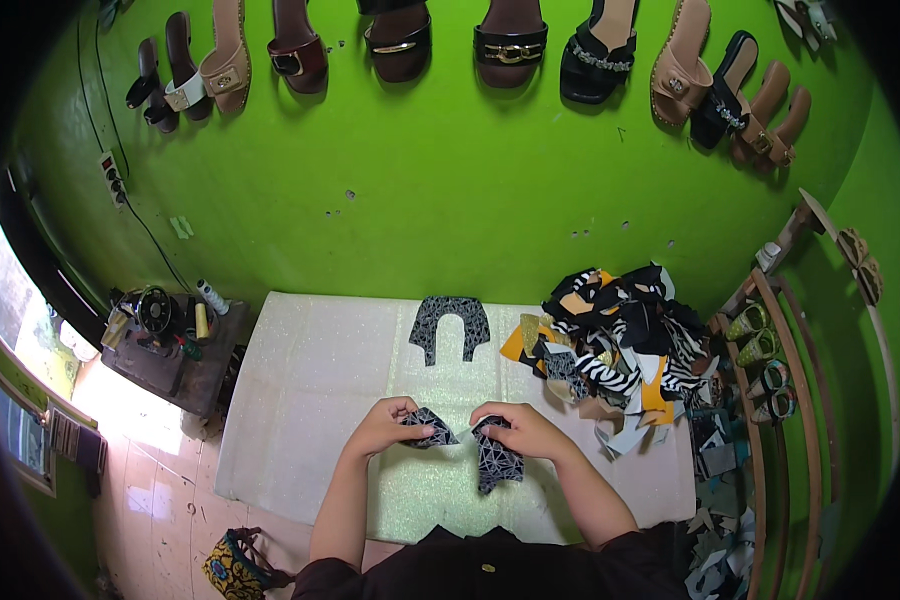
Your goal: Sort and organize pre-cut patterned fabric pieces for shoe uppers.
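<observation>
Over the near middle of the table, my left hand [382,426] pinches a piece of dark patterned material [432,428] with thin pale lines between thumb and fingers. My right hand [522,430] grips a second length of patterned material [499,463], which hangs down below the thumb. Small white edges show between the two hands; whether the two parts join there I cannot tell. Farther back, a U-shaped cut-out [421,327] in the same pattern lies flat on the pale, glittery table [310,400], its legs toward me.
A heap of mixed scraps [620,345] covers the table's right end. Beyond it stands a wooden rack [782,370] with shoes. A sewing machine [156,312] sits on a small table at left. Sandals [510,45] hang along the green wall. A patterned bag [235,562] rests on the floor.
</observation>
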Demonstrator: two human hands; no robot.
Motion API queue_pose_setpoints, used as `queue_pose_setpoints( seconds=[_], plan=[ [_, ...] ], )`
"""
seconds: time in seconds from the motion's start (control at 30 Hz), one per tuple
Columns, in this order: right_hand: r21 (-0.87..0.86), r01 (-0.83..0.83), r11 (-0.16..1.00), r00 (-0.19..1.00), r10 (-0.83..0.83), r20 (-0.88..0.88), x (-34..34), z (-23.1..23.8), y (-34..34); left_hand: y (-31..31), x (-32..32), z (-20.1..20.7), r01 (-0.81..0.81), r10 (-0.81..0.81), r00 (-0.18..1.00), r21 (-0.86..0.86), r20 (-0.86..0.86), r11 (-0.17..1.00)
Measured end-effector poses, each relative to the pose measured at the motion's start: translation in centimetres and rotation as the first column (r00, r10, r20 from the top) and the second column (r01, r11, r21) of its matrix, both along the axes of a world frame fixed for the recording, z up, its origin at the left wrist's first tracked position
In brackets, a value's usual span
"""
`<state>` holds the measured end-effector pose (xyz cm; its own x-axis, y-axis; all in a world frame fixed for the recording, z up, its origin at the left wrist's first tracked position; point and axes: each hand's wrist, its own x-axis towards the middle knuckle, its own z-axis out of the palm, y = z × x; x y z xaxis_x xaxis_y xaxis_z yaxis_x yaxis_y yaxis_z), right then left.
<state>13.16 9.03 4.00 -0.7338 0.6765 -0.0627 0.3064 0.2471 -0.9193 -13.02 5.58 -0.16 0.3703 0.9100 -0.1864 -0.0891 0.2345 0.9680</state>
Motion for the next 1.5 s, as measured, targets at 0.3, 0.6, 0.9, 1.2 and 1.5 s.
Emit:
queue_pose_setpoints(
  seconds=[0.3,0.6,0.9,1.2,1.5],
  plan=[
    [0.152,0.464,0.873,0.835,-0.488,0.255,-1.6,-11.4,11.1,11.9,1.4,-8.2,-0.546,0.665,0.698,0.403,-0.266,0.734],
    [0.35,0.675,0.65,0.586,-0.76,0.281,-4.5,-18.0,20.6,25.1,-0.4,-15.0,-0.3,0.63,0.585,0.585,-0.511,0.753],
    [0.117,0.724,0.68,0.645,-0.727,0.235,-5.7,-20.1,26.4,30.0,-1.0,-18.4,-0.435,0.669,0.566,0.514,-0.482,0.739],
    [0.441,0.618,0.651,0.547,-0.759,0.354,-6.6,-21.4,26.0,29.3,0.3,-17.3,-0.355,0.709,0.348,0.614,-0.614,0.705],
    [0.809,0.402,0.428,0.643,-0.762,0.084,-7.2,-21.6,25.5,26.5,1.8,-19.3,0.071,0.62,0.24,0.65,-0.747,0.756]
  ],
)
